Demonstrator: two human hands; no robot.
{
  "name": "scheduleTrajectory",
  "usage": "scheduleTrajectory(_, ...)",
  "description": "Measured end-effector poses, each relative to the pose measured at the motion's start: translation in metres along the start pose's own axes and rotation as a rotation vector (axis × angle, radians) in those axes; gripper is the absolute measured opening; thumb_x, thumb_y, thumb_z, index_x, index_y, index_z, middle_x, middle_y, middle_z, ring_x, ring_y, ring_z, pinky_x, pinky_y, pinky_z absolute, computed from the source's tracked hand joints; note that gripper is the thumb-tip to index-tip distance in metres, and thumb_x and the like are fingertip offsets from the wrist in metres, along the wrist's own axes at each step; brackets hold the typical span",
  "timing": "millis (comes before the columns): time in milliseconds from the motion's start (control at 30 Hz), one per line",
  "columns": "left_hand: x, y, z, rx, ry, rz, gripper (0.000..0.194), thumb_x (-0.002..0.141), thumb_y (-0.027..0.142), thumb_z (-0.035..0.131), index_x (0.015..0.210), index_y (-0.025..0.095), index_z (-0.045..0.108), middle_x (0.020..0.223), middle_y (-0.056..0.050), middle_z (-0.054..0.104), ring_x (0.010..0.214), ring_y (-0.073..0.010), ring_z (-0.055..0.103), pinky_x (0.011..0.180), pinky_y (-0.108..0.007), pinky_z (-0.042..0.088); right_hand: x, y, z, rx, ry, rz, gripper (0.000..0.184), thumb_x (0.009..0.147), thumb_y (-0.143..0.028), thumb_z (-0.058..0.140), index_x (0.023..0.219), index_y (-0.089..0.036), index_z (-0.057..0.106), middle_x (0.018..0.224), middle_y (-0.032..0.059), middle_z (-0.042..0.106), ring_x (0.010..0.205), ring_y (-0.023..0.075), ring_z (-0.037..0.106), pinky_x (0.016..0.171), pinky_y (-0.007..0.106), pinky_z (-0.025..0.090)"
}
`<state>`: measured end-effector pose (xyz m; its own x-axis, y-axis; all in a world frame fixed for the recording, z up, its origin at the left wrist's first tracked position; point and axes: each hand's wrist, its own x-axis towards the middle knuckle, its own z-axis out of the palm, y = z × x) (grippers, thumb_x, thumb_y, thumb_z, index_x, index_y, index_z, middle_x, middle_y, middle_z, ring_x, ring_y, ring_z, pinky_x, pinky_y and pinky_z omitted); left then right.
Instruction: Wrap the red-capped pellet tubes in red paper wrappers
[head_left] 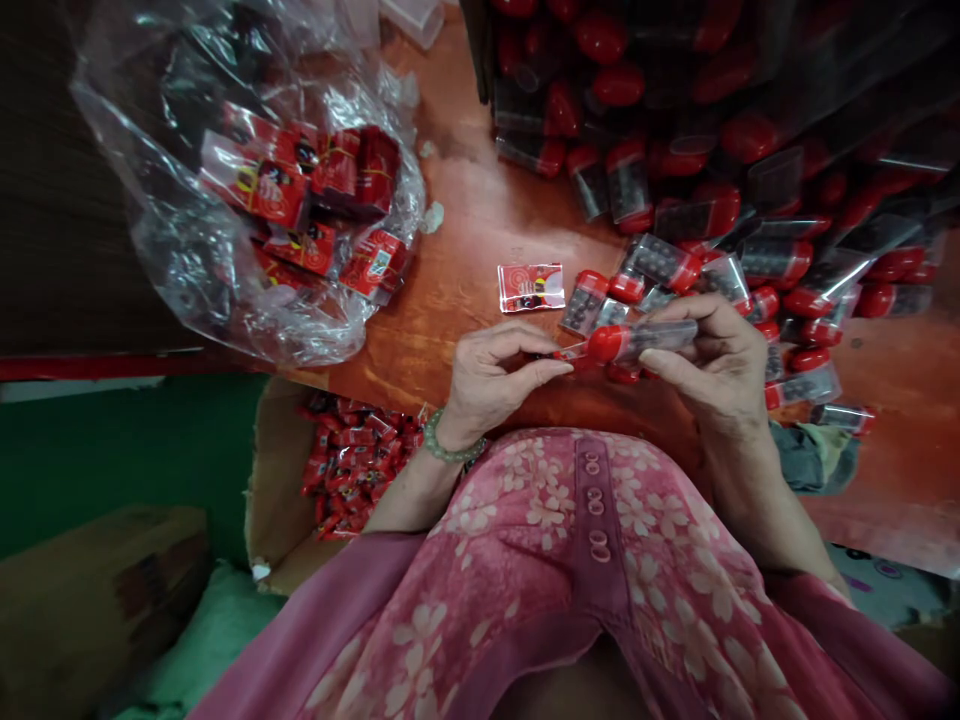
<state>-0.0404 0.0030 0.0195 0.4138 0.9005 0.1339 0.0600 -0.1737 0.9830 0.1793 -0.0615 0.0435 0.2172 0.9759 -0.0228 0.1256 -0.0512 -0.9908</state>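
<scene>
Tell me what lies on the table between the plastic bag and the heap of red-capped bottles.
In the head view, one flat red packet lies there, nearer the bottles, with small pale scraps close to the bag.

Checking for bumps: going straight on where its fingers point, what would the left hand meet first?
Probably the red-capped container held in the right hand, though depth is hard to judge.

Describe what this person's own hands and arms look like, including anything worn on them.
The left hand and right hand are both ungloved. A pale green beaded bracelet circles the left wrist; none shows on the right. The forearms are uncovered below a plain mauve-pink left sleeve and a matching right sleeve.
</scene>
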Motion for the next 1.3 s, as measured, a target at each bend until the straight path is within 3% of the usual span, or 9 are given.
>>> scheduleTrajectory(100,-0.001,-0.002,0.0,-0.006,-0.014,0.0,0.014,0.077,0.032,0.086,0.074,0.021,0.077,0.074,-0.001,0.077,0.067,-0.0121,0.07,0.067,-0.025,0.056,-0.002,0.001,-0.004,-0.09,-0.062,-0.015,0.029,0.078,-0.047,0.082,0.096,-0.026,0.072,0.084,-0.0012,0.074,0.065,0.0141,0.067,0.057,0.026,0.057)
scheduleTrajectory(233,-0.002,-0.006,0.0,0.009,-0.017,-0.04,0.019,0.076,0.038,0.086,0.073,0.021,0.076,0.074,-0.001,0.076,0.067,-0.0126,0.068,0.067,-0.027,0.056,-0.003,0.001,-0.012,-0.195,-0.128,-0.066,0.024,0.082,-0.039,0.08,0.101,-0.026,0.074,0.088,-0.0004,0.076,0.075,0.0167,0.071,0.069,0.031,0.06)
scheduleTrajectory(367,-0.003,-0.007,0.0,0.001,-0.047,-0.049,0.015,0.078,0.033,0.085,0.075,0.021,0.076,0.074,-0.001,0.076,0.067,-0.0119,0.067,0.066,-0.026,0.055,-0.003,-0.006,-0.02,-0.306,-0.204,-0.123,0.02,0.085,-0.031,0.078,0.105,-0.027,0.075,0.096,-0.0004,0.079,0.084,0.0179,0.074,0.079,0.033,0.059)
scheduleTrajectory(600,-0.003,-0.011,0.004,-0.003,-0.113,-0.088,0.013,0.078,0.031,0.083,0.074,0.02,0.077,0.075,-0.002,0.077,0.067,-0.0119,0.068,0.065,-0.024,0.054,0.008,-0.018,-0.028,-0.431,-0.374,-0.074,0.02,0.087,-0.032,0.075,0.106,-0.027,0.078,0.094,0.0001,0.08,0.081,0.019,0.074,0.076,0.032,0.059)
scheduleTrajectory(767,-0.003,-0.013,0.002,-0.016,-0.189,-0.164,0.013,0.08,0.031,0.081,0.078,0.019,0.079,0.077,-0.003,0.079,0.069,-0.0131,0.07,0.067,-0.024,0.054,0.013,-0.013,-0.024,-0.35,-0.386,-0.035,0.021,0.086,-0.035,0.075,0.105,-0.025,0.078,0.093,0.0,0.08,0.08,0.0186,0.075,0.074,0.03,0.058)
scheduleTrajectory(967,-0.003,-0.012,-0.003,-0.065,-0.381,-0.269,0.023,0.083,0.033,0.078,0.097,0.016,0.08,0.088,-0.005,0.082,0.072,-0.0145,0.073,0.069,-0.023,0.057,0.012,-0.009,-0.017,-0.377,-0.431,-0.07,0.02,0.089,-0.032,0.074,0.108,-0.025,0.078,0.095,0.0003,0.081,0.081,0.0177,0.075,0.074,0.028,0.057)
scheduleTrajectory(1300,-0.007,-0.005,0.005,-0.065,-0.369,-0.311,0.022,0.087,0.032,0.073,0.098,0.014,0.081,0.094,-0.005,0.082,0.079,-0.0135,0.075,0.075,-0.019,0.057,0.013,-0.015,-0.015,-0.43,-0.562,-0.019,0.022,0.094,-0.032,0.067,0.11,-0.021,0.077,0.097,0.0028,0.08,0.083,0.0183,0.075,0.075,0.028,0.055)
